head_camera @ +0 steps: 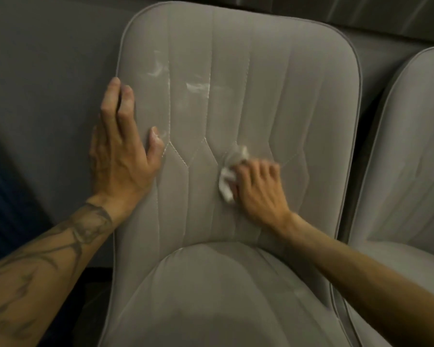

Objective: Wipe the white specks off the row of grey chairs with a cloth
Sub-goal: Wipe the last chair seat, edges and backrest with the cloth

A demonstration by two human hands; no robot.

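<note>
While my left hand (122, 149) lies flat, fingers straight, on the chair (261, 96) back's edge, my right hand (257, 187) presses a crumpled cloth (227, 181), curled fingers gripping it, below white smears (196, 87).

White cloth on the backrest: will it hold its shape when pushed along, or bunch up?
Probably floppy: the cloth is crumpled in folds under the right hand. It will likely bunch further rather than slide flat. It looks thin and light, so should lift easily off the backrest.
</note>
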